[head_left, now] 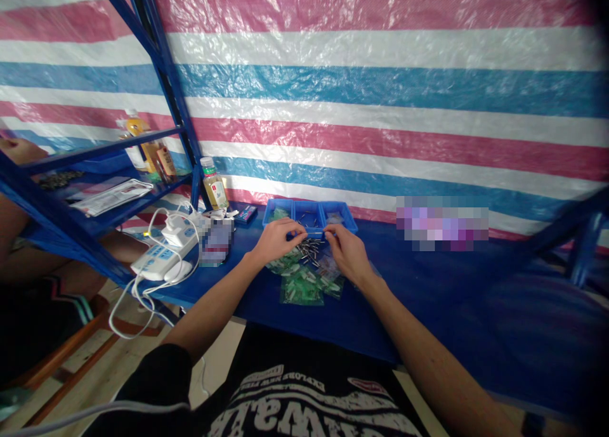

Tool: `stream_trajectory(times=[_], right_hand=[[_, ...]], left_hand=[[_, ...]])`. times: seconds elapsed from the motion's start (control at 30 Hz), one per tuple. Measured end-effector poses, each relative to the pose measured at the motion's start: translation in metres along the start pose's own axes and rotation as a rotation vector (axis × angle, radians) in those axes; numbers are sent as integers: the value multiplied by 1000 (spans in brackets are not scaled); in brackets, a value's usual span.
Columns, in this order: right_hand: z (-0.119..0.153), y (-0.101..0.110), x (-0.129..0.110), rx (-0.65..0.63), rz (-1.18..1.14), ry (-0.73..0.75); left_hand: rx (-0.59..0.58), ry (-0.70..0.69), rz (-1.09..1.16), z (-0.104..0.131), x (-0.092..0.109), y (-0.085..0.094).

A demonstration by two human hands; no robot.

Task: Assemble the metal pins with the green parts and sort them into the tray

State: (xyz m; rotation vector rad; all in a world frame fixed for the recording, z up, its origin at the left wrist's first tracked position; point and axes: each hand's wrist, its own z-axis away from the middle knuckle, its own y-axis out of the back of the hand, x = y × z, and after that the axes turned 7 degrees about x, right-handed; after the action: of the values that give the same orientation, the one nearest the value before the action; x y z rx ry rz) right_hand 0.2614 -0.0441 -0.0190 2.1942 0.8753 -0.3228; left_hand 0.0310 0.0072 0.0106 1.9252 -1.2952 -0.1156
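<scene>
My left hand [281, 239] and my right hand [346, 250] face each other over the blue table, fingers of both pinched closed. A thin, pale, stick-like piece [314, 234] spans the gap between the two pinches; its exact kind is too small to tell. Right under the hands lies a pile of small dark and silvery metal pieces [310, 252]. Closer to my body, green-tinted clear plastic packets [301, 287] are spread out, with clear packets [329, 266] beside my right hand. Just behind the hands is a blue three-section tray [307, 206] with small pieces inside.
At the left stand a white power strip [155, 259] with tangled cables and a bottle [215, 184]. A small dark blue box [245, 214] lies beside the tray. Blue metal frame posts [178, 101] rise at left. Another person's hand [21, 150] shows at far left.
</scene>
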Motion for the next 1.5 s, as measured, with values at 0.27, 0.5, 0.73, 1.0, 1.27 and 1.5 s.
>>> stream_trajectory(times=[0.27,0.5,0.73,1.0,1.27,1.5], right_hand=[[3,-8,12,-131,85,54],[8,-20,14,-283,169,127],[9,-22,13,-337,197,132],[7,-17,13,-233,89,107],[3,-6,-6,-99,0,174],[9,-15,-5,-92,-36,137]], left_hand=[[166,227,-175,-10,-14,-22],[-55,100,-68,-1,-8,-18],[-102,17,10,2,-4,-15],[-134,16,24,3,-3,-13],[-183,-38,50,5,0,-18],[-139,-47,97,5,0,-16]])
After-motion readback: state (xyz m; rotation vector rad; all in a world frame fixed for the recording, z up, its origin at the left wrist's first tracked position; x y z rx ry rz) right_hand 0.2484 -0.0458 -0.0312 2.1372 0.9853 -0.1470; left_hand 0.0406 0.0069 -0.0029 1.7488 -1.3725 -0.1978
